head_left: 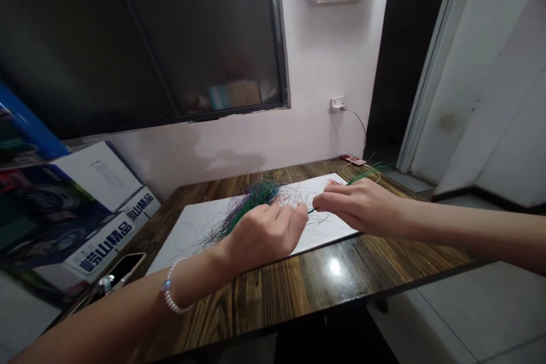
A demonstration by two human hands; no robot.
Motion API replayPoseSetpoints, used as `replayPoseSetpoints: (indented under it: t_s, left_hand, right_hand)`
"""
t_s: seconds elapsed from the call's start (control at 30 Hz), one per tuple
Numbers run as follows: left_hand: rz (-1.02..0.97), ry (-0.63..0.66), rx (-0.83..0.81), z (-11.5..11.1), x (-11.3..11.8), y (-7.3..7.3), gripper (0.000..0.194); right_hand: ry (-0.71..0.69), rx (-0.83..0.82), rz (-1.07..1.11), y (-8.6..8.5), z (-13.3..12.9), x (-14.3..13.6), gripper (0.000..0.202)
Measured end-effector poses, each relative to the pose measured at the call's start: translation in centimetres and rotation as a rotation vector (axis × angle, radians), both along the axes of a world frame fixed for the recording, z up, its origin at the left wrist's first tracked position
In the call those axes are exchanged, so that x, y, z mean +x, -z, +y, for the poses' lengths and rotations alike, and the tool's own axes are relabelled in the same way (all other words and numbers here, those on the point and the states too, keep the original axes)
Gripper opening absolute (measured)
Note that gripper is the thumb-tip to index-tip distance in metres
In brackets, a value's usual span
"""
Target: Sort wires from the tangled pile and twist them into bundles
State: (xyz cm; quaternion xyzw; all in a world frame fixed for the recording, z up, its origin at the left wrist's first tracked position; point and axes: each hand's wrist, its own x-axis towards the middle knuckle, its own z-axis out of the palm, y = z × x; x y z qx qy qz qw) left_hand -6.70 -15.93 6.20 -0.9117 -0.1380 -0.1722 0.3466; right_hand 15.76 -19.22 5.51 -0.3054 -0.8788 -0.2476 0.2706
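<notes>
Between my two hands runs a short stretch of green strands (312, 210). My left hand (268, 228) is closed on one end, above the front part of a white board (183, 233). Close by on the right, my right hand (356, 203) pinches the same strands, whose loose ends fan out behind it toward the back right. A tangled pile of thin green, purple and blue threads (251, 202) lies on the board behind my left hand. Some reddish threads (335, 182) show beyond my right hand.
The board rests on a dark wooden table (294, 284). Printed boxes (106, 227) stand at the left, with a phone (125, 266) beside them. At the back right corner is a red and white item (353, 160) with a cable.
</notes>
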Motion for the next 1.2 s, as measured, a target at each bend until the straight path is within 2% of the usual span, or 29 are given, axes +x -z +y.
replayPoseSetpoints:
  t_s: [0.17, 0.33, 0.4, 0.47, 0.57, 0.63, 0.77, 0.83, 0.9, 1.0, 1.07, 1.13, 1.17, 1.2]
  left_hand:
    - [-0.09, -0.019, -0.165, 0.1, -0.1, 0.5, 0.031]
    - [-0.219, -0.055, -0.264, 0.7, -0.3, 2.4, 0.025]
    - [-0.305, -0.084, -0.401, 0.8, -0.2, 3.4, 0.023]
    - [-0.425, -0.119, -0.616, 0.7, 0.0, 4.4, 0.024]
    - [-0.622, -0.139, -0.922, 0.0, 0.6, 6.1, 0.028]
    - [-0.737, -0.086, -1.09, -0.7, 1.2, 7.1, 0.029]
    - [-0.942, 0.029, -1.437, -2.0, 2.7, 9.6, 0.031]
    - [-1.044, 0.024, -1.516, -2.3, 3.6, 11.2, 0.033]
    - [-1.119, -0.02, -1.504, -2.5, 4.6, 13.3, 0.037]
    - [-1.154, -0.098, -1.45, -2.5, 5.8, 16.7, 0.041]
    - [-1.109, -0.173, -1.465, -2.6, 6.2, 18.8, 0.046]
    - [-0.999, -0.185, -1.509, -2.5, 5.7, 20.5, 0.052]
    - [-0.94, -0.159, -1.541, -2.5, 5.1, 21.1, 0.053]
    - [-0.927, -0.14, -1.571, -2.5, 4.2, 21.6, 0.054]
  right_hand:
    - [0.072, 0.051, 0.019, 0.4, -0.5, 0.0, 0.031]
    - [0.076, 0.077, 0.157, 0.9, 0.0, 0.8, 0.021]
    - [0.048, 0.094, 0.276, 1.3, 0.4, 1.1, 0.019]
    - [0.01, 0.16, 0.422, 2.2, 0.5, 1.4, 0.031]
    - [-0.073, 0.253, 0.663, 4.9, 0.2, 0.9, 0.045]
    - [-0.128, 0.123, 0.78, 7.3, -0.5, -0.2, 0.044]
    - [-0.222, -0.366, 1.039, 11.4, -2.0, -3.5, 0.049]
    - [-0.245, -0.621, 1.162, 12.4, -2.2, -4.8, 0.043]
    - [-0.225, -0.766, 1.239, 13.2, -2.0, -5.8, 0.032]
    - [-0.14, -0.893, 1.278, 15.1, -1.0, -6.6, 0.029]
    - [-0.069, -0.936, 1.254, 17.1, 0.0, -6.4, 0.035]
    - [0.12, -0.911, 1.209, 18.8, 1.3, -5.0, 0.044]
    - [0.288, -0.823, 1.174, 19.4, 2.1, -3.8, 0.047]
    - [0.367, -0.774, 1.162, 19.6, 3.0, -2.1, 0.047]
